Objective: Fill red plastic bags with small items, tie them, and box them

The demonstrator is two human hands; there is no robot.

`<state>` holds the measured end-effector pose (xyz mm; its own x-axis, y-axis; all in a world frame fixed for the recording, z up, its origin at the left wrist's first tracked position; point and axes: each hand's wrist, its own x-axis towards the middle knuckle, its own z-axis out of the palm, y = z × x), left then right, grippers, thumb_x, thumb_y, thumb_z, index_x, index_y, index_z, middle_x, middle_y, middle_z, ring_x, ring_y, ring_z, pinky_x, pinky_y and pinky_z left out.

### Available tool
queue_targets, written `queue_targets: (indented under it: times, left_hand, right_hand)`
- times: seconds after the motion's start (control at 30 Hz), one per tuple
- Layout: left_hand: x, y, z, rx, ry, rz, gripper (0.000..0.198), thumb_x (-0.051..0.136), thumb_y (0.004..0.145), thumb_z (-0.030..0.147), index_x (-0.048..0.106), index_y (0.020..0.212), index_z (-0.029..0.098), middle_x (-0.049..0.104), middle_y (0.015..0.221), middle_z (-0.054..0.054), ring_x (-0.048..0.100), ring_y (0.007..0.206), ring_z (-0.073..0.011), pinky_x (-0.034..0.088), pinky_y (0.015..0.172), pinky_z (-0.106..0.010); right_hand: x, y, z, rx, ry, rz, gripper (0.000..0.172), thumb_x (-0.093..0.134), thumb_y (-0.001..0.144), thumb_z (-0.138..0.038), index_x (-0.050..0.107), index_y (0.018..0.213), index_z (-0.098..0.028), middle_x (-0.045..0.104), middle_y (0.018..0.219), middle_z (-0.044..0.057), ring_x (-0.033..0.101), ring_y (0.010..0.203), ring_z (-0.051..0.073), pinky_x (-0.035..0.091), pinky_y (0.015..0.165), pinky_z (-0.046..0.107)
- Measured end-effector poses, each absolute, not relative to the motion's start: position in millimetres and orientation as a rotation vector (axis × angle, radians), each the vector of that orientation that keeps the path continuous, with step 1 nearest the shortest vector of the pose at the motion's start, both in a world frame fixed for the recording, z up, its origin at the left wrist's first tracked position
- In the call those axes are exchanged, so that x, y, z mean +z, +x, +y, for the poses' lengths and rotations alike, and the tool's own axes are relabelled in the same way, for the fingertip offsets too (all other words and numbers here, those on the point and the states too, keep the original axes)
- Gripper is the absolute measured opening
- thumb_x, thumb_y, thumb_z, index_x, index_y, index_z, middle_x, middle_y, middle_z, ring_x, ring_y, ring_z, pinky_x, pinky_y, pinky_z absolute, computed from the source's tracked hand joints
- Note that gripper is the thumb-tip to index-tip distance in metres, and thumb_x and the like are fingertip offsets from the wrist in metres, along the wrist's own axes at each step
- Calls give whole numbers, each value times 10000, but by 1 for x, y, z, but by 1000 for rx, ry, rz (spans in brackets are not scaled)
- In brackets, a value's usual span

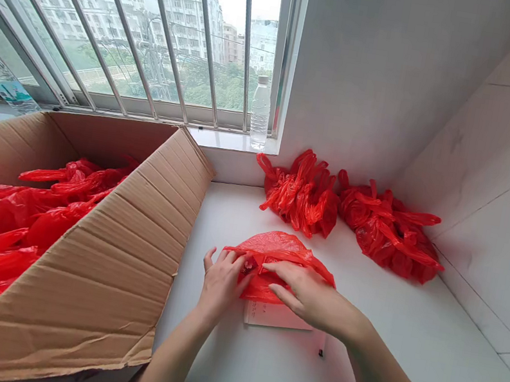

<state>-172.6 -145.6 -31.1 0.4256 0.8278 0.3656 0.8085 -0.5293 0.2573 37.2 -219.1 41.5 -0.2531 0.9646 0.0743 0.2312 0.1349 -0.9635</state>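
Note:
A red plastic bag [282,244] lies spread on the white surface [224,375], its mouth facing me. My left hand [221,282] is at the bag's left end, fingers curled over its edge and thumb at the opening. Something small, dark and patterned [248,267] shows inside the mouth, too little of it to name. Across the bag's right side lies my right hand [303,294], fingers stretched out flat over the opening. Partly under the bag is a white paper or notebook [277,317] with handwriting. Beside it lies a pale pen [322,344] with a dark tip.
On the left stands a large cardboard box [128,248] holding several red bags [63,198]. Two bunched red bags, one [300,195] by the wall and another [392,233] in the corner, sit behind my hands. A clear bottle [261,114] stands on the sill by the barred window.

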Motion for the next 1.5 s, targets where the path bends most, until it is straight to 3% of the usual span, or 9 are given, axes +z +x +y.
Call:
queue_targets:
  times: [0.1, 0.23, 0.7, 0.9, 1.07, 1.17, 1.27, 1.33, 1.5]
  left_hand:
    - [-31, -173, -145, 731, 2632, 1543, 262, 582, 917, 270, 645, 1171, 288, 681, 1168, -68, 586, 1116, -271, 185, 1112, -576]
    - [-42, -177, -141, 576, 2658, 1637, 250, 660, 854, 265, 686, 1102, 250, 700, 1044, -86, 587, 1065, -309, 228, 1075, -598]
    - [-25, -168, -148, 1081, 2275, 1260, 230, 472, 984, 354, 688, 1010, 277, 731, 934, -7, 634, 964, -202, 187, 1154, -494]
    - [-28, -167, -148, 1045, 1977, 1150, 225, 483, 977, 402, 615, 1090, 259, 750, 971, -15, 689, 940, -196, 133, 1183, -540]
    - [-26, -168, -149, 1056, 2017, 1184, 259, 537, 941, 461, 624, 1090, 267, 731, 1028, -16, 685, 953, -202, 141, 1194, -560]
    - [-27, -168, -148, 1071, 1951, 1175, 254, 541, 932, 476, 644, 912, 245, 732, 947, -8, 685, 869, -191, 324, 1135, -503]
    - [-26, -167, -147, 1107, 1668, 1066, 292, 543, 931, 495, 632, 901, 218, 741, 934, -44, 692, 827, -198, 527, 885, -379]
    - [-24, -166, -147, 1121, 1496, 982, 303, 571, 919, 498, 623, 931, 199, 744, 979, -71, 702, 837, -203, 547, 806, -338]
    - [-22, -164, -150, 1107, 1455, 911, 323, 595, 906, 505, 622, 909, 183, 747, 939, -86, 714, 851, -214, 552, 850, -360]
  right_hand:
    - [55, 37, -223, 819, -1335, -1824, 393, 553, 934, -315, 603, 1323, -330, 620, 1345, 28, 522, 1280, 296, 346, 1143, 523]
    - [52, 42, -219, 520, -1492, -1951, 335, 512, 955, -300, 636, 1266, -303, 702, 1169, 72, 614, 1113, 317, 467, 981, 517]
    - [28, 27, -186, 830, -1343, -1866, 342, 572, 927, -321, 561, 1267, -289, 723, 1083, 49, 686, 966, 240, 537, 827, 394]
    - [18, 25, -177, 1039, -1232, -1742, 149, 541, 935, -335, 593, 1054, -262, 692, 929, 20, 661, 870, 205, 530, 799, 363]
    - [12, 19, -175, 1109, -1041, -1760, 418, 495, 904, -210, 533, 1308, -307, 649, 1124, 20, 626, 1000, 191, 513, 914, 360]
    - [8, 21, -172, 1100, -1107, -1687, 498, 548, 894, -243, 463, 1380, -308, 647, 1055, 17, 630, 983, 192, 506, 940, 376]
    - [7, 28, -168, 1115, -1155, -1607, 246, 591, 894, -311, 579, 1137, -272, 647, 991, 15, 634, 916, 187, 518, 835, 340]
    - [9, 32, -167, 1143, -1185, -1627, 130, 627, 883, -359, 600, 933, -242, 631, 902, 4, 610, 818, 170, 492, 728, 300]
    - [21, 32, -171, 1207, -1166, -1638, 309, 520, 951, -480, 593, 807, -216, 559, 745, -17, 504, 660, 131, 400, 611, 261]
